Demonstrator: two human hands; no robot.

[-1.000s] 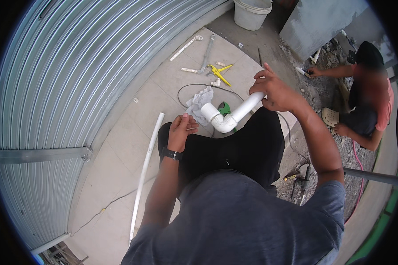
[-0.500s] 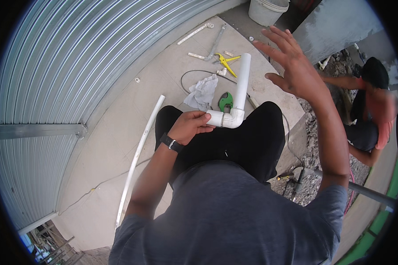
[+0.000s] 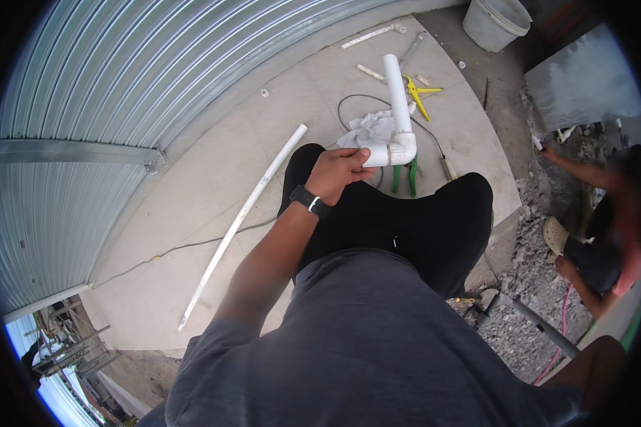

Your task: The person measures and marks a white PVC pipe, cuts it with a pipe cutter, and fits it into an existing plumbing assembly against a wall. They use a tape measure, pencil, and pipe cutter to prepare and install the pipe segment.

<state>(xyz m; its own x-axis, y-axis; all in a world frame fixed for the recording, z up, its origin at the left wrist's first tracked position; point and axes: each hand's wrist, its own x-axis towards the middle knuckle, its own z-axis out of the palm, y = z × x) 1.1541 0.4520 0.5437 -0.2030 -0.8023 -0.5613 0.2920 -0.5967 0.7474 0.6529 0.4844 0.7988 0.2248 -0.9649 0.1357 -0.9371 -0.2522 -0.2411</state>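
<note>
My left hand (image 3: 345, 169) is closed on the short end of a white pipe assembly (image 3: 396, 96), whose elbow (image 3: 404, 147) turns into a longer upright-pointing section. Beneath and behind it lie green-handled cutters (image 3: 413, 178), partly hidden, and a crumpled white cloth (image 3: 367, 129). A yellow tool (image 3: 420, 99) lies beyond, among short pipe pieces (image 3: 363, 37). A long white pipe (image 3: 242, 224) lies on the tiles to the left of my knees. Of my right arm only part shows at the lower right edge; that hand is out of sight.
A corrugated metal shutter (image 3: 107, 64) borders the tiled floor (image 3: 164, 292). A grey cable (image 3: 214, 240) crosses it. A bucket (image 3: 495, 25) stands at the back. A co-worker (image 3: 619, 220) crouches on the right by broken rubble (image 3: 520, 320) and a grey slab (image 3: 577, 78).
My left hand has taken hold of the pipe assembly, which has swung upright in the picture. My right hand has let go and moved out of view. The whole view has shifted.
</note>
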